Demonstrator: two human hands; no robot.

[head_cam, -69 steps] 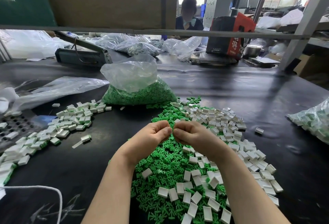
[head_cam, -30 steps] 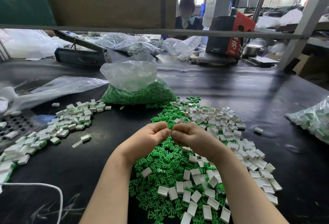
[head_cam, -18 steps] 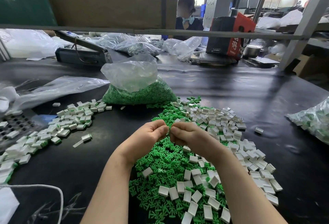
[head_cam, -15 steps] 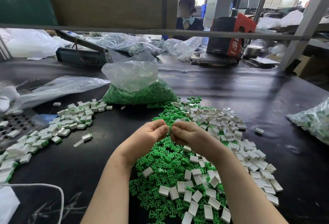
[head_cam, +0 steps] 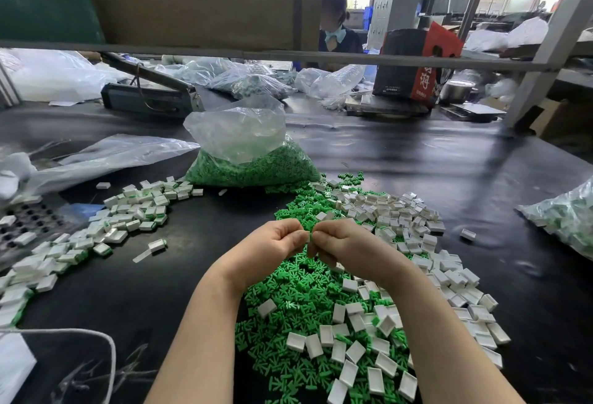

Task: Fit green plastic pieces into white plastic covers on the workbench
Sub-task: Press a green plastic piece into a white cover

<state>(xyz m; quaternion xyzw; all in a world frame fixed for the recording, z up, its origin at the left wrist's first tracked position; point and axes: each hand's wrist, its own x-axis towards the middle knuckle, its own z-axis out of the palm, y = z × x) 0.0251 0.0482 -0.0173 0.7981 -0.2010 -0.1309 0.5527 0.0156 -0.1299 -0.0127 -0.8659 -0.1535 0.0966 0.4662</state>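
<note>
My left hand [head_cam: 266, 252] and my right hand [head_cam: 346, 246] meet fingertip to fingertip above a heap of loose green pieces [head_cam: 288, 307]. Both have curled fingers pinching a small part [head_cam: 310, 238] between them; only a sliver of it shows, so I cannot tell whether it is a green piece, a white cover, or both. Empty white covers [head_cam: 401, 220] lie scattered over and to the right of the green heap. A row of covers with green pieces fitted [head_cam: 128, 217] stretches along the left of the black workbench.
An open clear bag of green pieces [head_cam: 250, 159] stands behind the heap. Another bag of parts [head_cam: 564, 217] lies at the right edge, flat plastic bags [head_cam: 106, 156] at the left. A person sits at the far side behind a metal rail [head_cam: 353, 58].
My hands have stayed together over the heap, shifting only slightly up and left. The piles have not moved.
</note>
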